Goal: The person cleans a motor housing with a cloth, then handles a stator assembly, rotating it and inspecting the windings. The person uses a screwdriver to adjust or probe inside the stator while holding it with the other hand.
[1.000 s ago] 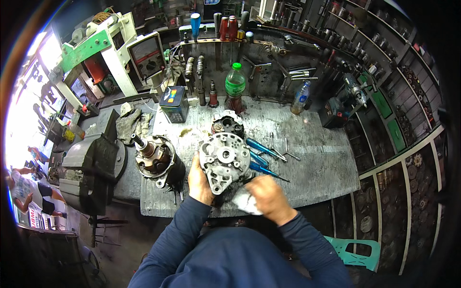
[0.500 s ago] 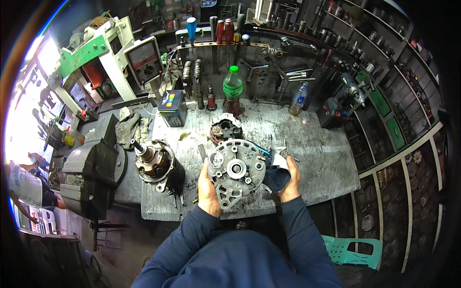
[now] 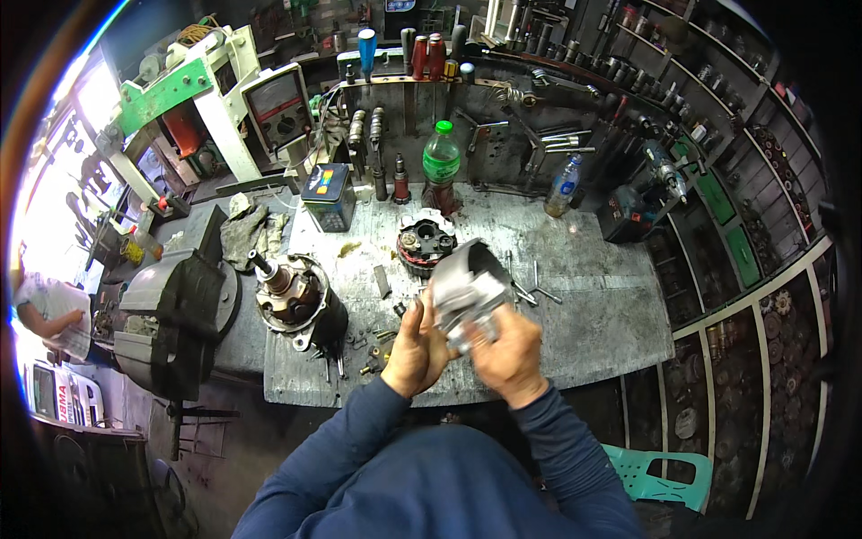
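— Where do we have the alternator housing (image 3: 467,289)?
— Centre of the frame, above the bench (image 3: 593,314), between our left hand (image 3: 415,346) and right hand (image 3: 507,352).
— Its details?
— Blurred; we can't make out its face.
— Our fingers?
— Both hands' fingers curl closed around its lower edge, gripping it.

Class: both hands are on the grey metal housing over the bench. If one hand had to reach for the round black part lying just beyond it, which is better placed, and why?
Probably the left hand: the round black part lies beyond the housing towards the left, and the right hand seems to support the housing from below.
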Available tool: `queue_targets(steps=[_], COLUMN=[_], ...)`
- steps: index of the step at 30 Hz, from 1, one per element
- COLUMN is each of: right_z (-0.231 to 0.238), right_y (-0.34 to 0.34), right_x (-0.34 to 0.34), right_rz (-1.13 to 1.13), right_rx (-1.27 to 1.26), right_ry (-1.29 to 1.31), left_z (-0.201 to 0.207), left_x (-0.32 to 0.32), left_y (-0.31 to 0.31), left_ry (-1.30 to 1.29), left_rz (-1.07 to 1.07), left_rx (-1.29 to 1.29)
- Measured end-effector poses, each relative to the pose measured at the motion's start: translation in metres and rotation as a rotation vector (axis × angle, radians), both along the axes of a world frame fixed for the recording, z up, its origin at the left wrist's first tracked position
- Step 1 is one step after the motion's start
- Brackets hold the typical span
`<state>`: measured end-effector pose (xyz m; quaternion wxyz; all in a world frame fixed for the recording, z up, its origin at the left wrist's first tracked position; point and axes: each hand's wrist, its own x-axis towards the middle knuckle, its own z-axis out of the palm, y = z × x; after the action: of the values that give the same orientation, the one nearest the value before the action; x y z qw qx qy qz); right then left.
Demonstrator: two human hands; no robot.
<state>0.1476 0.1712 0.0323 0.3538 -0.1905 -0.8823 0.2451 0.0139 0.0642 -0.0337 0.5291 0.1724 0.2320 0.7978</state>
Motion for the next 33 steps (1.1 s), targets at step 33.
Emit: queue_targets(steps=[33], right_z=[0.017], right_y=[-0.020], right_x=[0.015], right_rz=[0.194], right_rx=[0.331], right_ry=[-0.241], left_z=[0.003], left_x=[-0.036], left_y=[-0.033], left_ry=[-0.169], left_rz=[0.027], left_rx=[0.048])
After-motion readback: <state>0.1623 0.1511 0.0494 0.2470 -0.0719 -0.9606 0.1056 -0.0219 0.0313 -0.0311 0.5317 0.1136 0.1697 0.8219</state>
